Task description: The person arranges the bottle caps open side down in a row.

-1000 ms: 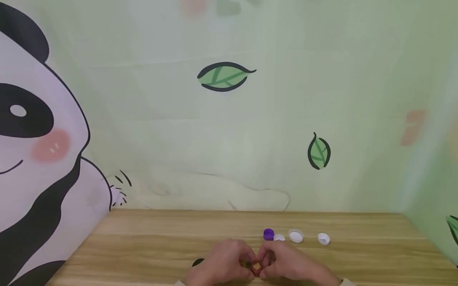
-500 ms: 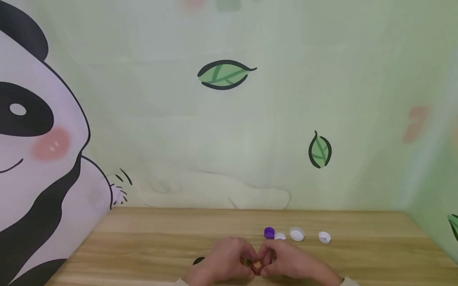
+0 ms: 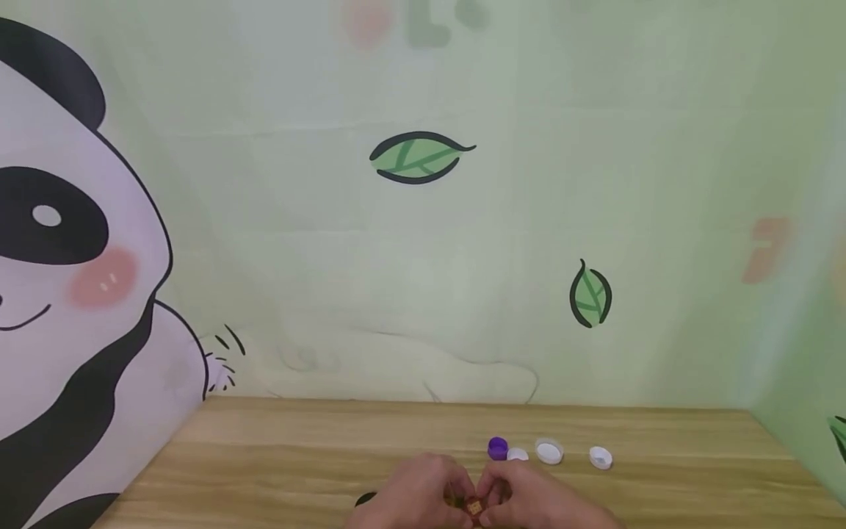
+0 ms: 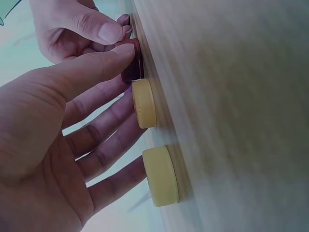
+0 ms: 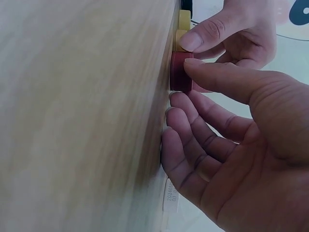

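Observation:
In the middle front of the head view, my left hand and right hand meet at a dark red bottle cap with a gold mark on top. Thumb and fingers of each hand pinch it from opposite sides, close to the tabletop. Left of it stands an orange-yellow bottle cap, near the left hand's fingertips in the left wrist view. A paler yellow bottle cap stands further along, beside that hand's little finger. In the head view the left hand mostly hides these yellow caps.
Behind the hands lie a purple cap and white caps, among them a wide one and one at the right. A black round thing shows partly left of the left hand. The wooden table meets a printed backdrop.
The head view has tilted up a little, so hands and caps sit lower in it. Both hands keep their pinch on the red bottle cap, with no clear shift.

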Demonstrator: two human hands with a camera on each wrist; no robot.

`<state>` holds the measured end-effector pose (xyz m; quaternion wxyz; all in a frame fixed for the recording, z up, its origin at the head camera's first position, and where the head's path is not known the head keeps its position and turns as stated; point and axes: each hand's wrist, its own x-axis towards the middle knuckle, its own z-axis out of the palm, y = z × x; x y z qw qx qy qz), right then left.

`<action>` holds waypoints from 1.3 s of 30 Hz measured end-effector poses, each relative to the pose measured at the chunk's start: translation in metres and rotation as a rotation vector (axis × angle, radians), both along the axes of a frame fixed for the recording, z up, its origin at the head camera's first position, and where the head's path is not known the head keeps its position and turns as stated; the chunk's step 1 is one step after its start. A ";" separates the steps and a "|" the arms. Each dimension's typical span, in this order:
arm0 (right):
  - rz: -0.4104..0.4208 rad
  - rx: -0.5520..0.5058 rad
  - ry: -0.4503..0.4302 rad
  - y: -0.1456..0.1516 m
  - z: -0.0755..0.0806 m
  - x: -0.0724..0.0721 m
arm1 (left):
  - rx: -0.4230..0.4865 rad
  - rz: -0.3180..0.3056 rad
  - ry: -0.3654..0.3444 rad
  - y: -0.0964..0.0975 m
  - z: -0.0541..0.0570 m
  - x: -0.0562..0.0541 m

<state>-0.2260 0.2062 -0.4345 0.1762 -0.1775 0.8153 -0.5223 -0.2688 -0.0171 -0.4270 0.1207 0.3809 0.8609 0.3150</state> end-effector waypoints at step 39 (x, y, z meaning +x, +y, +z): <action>-0.045 0.334 0.523 0.023 0.004 -0.058 | 0.185 0.103 0.034 0.039 -0.010 -0.033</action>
